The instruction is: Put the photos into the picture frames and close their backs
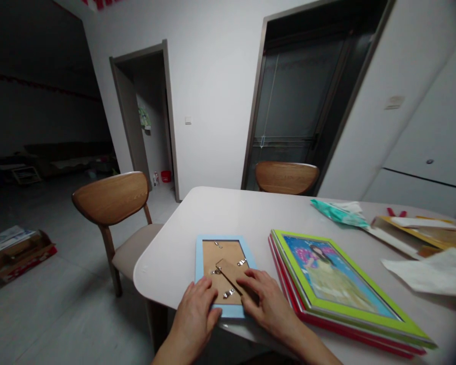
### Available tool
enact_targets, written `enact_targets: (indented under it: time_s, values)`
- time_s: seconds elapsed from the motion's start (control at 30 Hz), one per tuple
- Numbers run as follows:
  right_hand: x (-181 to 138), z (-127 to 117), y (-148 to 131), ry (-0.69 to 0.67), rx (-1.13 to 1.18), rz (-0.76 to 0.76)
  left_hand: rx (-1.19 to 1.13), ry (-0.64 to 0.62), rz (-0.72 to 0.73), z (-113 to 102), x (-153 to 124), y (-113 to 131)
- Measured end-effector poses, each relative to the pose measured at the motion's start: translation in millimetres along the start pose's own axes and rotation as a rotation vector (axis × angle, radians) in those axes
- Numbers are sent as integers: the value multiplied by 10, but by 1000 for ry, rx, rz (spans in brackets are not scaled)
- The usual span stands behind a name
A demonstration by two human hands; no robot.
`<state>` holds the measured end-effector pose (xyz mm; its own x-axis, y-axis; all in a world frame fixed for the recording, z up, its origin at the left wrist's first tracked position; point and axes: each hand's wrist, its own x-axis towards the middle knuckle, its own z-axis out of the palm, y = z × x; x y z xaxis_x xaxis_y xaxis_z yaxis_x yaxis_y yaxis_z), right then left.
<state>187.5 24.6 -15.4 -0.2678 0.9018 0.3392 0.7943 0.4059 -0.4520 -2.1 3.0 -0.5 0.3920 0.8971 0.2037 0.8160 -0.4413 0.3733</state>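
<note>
Head view: left hand (196,310), right hand (269,300) on face-down blue frame (199,253)

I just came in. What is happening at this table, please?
A person has a blue frame lying face down near the edge of the white table. The left hand rests on its lower corner; the right hand lies on the brown stand on its back. To the right is a pile of frames, a green one on top.
</note>
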Motion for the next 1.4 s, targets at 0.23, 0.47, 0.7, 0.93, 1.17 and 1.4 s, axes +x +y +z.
enact_targets:
  time_s: [0.23,0.47,0.7,0.93,1.17,1.4]
  values:
    - [74,72,32,29,-81,-14,-7,-68,9,61,-10,-4]
    - [39,-32,-65,-49,-111,-96,-43,-36,-5,36,-51,-41]
    - [30,-48,-270,-171,-97,-221,-81,33,-3,89,-58,-83]
    - [41,-18,-237,-174,-45,-227,-75,52,21,134,-40,-135]
    - [47,21,-194,-136,18,-241,-89,55,9,141,-47,-143]
    - [317,112,-210,-93,-26,-72,-157,100,18,147,-76,-154]
